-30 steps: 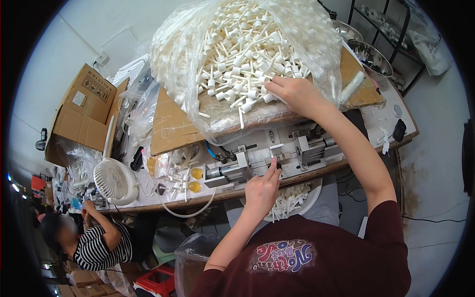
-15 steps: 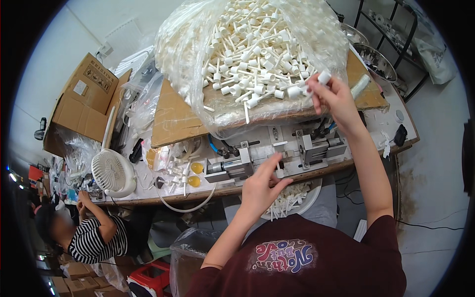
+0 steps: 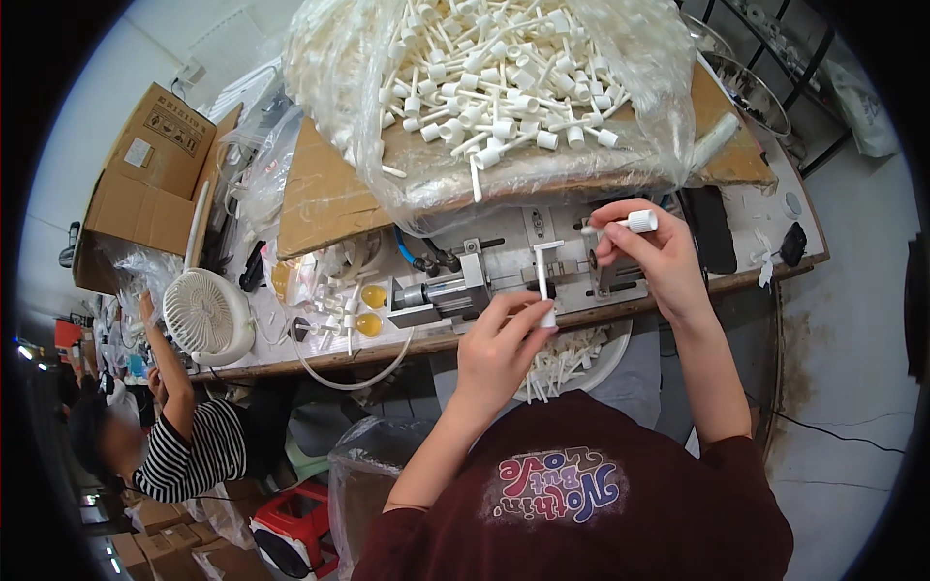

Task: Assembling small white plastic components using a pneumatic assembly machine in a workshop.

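Observation:
My right hand (image 3: 664,261) is raised over the right side of a metal clamping fixture (image 3: 473,276). Between its thumb and fingers is a white ribbed cap with a stem (image 3: 641,222). At the fixture's middle, my left hand (image 3: 496,353) pinches a second white capped stick (image 3: 543,281) by its lower end, near the front edge. This stick stands roughly upright in the picture, its top by a small pale bracket (image 3: 549,246). Whether it touches the bracket I cannot tell. My right hand and wrist partly hide the fixture's right block (image 3: 605,276).
Behind the fixture, a plastic bag (image 3: 334,116) spills many white capped sticks (image 3: 504,126) over cardboard (image 3: 325,208). Below the table edge sits a bowl (image 3: 620,353) of white sticks. A white fan (image 3: 206,318) stands left; a person in a striped shirt (image 3: 208,450) works beyond.
My right hand has come down from the pile toward the fixture with its capped stick. A capped stick now shows in my left fingers at the fixture. The whole view has shifted slightly.

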The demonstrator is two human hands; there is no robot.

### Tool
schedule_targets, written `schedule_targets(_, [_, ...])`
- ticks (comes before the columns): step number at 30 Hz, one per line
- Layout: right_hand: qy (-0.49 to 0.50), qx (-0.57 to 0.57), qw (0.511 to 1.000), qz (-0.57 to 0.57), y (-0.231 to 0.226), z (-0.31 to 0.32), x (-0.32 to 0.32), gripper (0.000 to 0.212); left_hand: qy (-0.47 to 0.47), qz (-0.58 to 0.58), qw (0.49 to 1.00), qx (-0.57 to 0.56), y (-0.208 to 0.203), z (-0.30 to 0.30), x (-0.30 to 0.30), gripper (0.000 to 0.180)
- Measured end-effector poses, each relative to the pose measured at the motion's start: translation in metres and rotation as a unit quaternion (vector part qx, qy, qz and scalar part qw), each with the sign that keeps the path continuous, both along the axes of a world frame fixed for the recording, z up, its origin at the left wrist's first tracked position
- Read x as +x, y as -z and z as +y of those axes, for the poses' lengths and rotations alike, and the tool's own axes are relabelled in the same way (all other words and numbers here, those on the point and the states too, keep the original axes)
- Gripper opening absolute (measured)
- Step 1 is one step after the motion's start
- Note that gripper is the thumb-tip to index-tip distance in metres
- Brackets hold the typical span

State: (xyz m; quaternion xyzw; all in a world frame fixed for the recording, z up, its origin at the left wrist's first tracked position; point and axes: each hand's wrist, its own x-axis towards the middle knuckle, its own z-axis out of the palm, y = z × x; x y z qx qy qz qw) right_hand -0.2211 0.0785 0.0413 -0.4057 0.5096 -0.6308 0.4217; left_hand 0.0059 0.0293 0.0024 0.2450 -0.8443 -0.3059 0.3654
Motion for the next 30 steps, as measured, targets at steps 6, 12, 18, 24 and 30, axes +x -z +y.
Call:
schedule_targets(6, [0.012,-0.087,0.996,-0.013,-0.001,0.014,0.014,0.041,-0.040,-0.133,0.972,-0.191,0.043,-0.001,-0.011,0.029])
schedule_targets(12, [0.028,-0.082,0.996,-0.005,-0.002,0.026,0.022,0.037,-0.042,-0.153,0.972,-0.173,0.037,-0.006,-0.015,0.029])
schedule_targets(18, [0.054,-0.059,0.985,0.155,0.011,0.040,0.031,0.027,-0.026,-0.177,0.970,-0.166,0.026,-0.010,-0.016,0.029])
schedule_targets(24, [0.061,-0.086,0.867,0.487,0.037,0.047,0.042,0.033,-0.052,-0.002,0.984,-0.169,-0.035,-0.056,-0.022,0.027])
schedule_targets(30, [0.034,-0.105,0.777,0.620,0.064,0.035,0.056,0.030,-0.131,-0.023,0.945,-0.299,-0.057,-0.119,-0.048,0.023])
